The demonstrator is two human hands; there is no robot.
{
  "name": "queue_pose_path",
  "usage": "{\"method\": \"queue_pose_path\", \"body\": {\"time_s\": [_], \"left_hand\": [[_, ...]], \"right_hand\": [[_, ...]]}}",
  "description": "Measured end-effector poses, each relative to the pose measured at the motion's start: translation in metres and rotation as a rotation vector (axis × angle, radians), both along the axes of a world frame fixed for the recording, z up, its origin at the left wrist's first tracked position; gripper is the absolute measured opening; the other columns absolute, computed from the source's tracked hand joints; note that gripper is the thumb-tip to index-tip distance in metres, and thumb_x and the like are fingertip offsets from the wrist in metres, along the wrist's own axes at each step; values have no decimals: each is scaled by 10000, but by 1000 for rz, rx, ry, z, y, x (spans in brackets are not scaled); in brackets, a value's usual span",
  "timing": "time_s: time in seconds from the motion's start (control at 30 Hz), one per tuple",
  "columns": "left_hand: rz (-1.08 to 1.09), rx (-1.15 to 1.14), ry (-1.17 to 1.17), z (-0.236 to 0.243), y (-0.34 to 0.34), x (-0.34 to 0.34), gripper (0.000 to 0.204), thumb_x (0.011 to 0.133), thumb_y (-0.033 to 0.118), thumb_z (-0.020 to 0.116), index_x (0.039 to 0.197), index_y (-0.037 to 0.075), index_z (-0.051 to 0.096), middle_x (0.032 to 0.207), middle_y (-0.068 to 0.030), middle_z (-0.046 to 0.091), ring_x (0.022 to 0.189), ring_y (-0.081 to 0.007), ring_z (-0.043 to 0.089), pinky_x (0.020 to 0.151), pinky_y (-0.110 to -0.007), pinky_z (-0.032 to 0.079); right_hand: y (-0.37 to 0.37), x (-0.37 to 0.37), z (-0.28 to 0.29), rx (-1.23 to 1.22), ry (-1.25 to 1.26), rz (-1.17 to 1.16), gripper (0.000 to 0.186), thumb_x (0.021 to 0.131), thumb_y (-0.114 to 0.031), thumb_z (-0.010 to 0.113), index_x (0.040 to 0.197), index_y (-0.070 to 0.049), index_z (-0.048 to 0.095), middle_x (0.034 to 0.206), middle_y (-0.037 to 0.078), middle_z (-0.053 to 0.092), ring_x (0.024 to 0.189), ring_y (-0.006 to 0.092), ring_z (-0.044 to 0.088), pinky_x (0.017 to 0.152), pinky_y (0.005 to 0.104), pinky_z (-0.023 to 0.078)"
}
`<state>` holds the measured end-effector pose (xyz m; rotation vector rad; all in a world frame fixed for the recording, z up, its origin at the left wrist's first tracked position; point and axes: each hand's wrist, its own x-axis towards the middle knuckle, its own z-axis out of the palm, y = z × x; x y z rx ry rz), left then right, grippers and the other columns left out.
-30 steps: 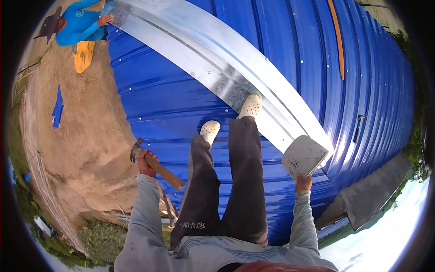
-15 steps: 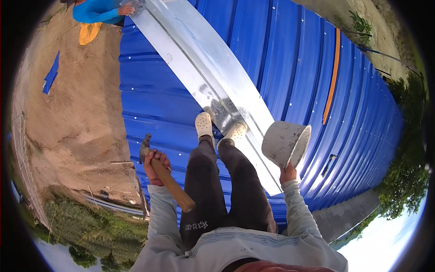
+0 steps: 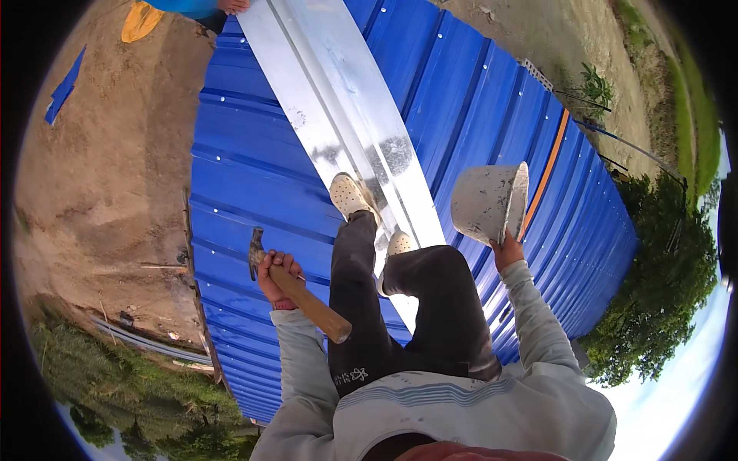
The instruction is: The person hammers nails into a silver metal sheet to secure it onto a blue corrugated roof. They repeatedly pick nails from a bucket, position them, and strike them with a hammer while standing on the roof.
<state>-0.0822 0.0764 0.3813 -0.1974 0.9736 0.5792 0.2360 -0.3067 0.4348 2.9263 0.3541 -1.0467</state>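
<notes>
A claw hammer [image 3: 311, 307] with a wooden handle is gripped in my left hand [image 3: 278, 275], my fingers wrapped round the handle just below its metal head. My right hand [image 3: 506, 252] pinches the rim of a greyish-white, stained bucket [image 3: 486, 201], which hangs tilted with its mouth toward the right. What the bucket holds is hidden. Between my hands, my feet in cream perforated clogs [image 3: 350, 195] stand on a long shiny metal ridge strip [image 3: 346, 115] that runs along the blue roof.
Blue corrugated roofing [image 3: 254, 177] with rows of screw heads slopes away on both sides. An orange strip [image 3: 544, 180] lies on the right slope. At the far upper left, another person's hand [image 3: 232, 6] rests by the metal strip. Bare ground [image 3: 100, 192] lies below the left roof edge.
I have stepped along the metal strip, one knee now bent. The hammer and bucket travel with my hands, and the other person has slid further toward the top edge of the view.
</notes>
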Motion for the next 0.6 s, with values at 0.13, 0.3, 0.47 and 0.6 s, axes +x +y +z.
{"method": "queue_pose_path", "body": {"time_s": [0.13,0.3,0.47,0.6], "left_hand": [[104,-7,16,-9,11,34,66,818,142,545,797,80,537,692,1,538,550,-108,400,429,-240,283],[84,4,120,-28,37,93,78,799,153,576,757,109,527,642,16,507,532,-119,404,444,-264,323],[177,31,220,-67,61,150,90,782,152,590,765,110,513,641,13,496,533,-125,415,457,-281,359],[-16,113,379,-78,83,173,116,782,132,589,840,68,512,657,-19,508,566,-139,477,478,-280,408]], "right_hand": [[55,64,-22,59,-38,87,494,796,-215,621,1232,-57,449,927,279,599,879,454,569,783,494,455],[115,134,-83,46,-76,298,483,795,-198,620,1229,-72,450,945,272,599,892,451,568,794,489,455],[191,205,-171,-88,-3,430,402,816,-228,597,1179,-106,476,889,245,619,854,436,586,753,494,459],[235,250,-244,-184,-46,626,319,834,-232,540,1144,-197,477,893,191,640,836,397,613,723,494,478]]}}
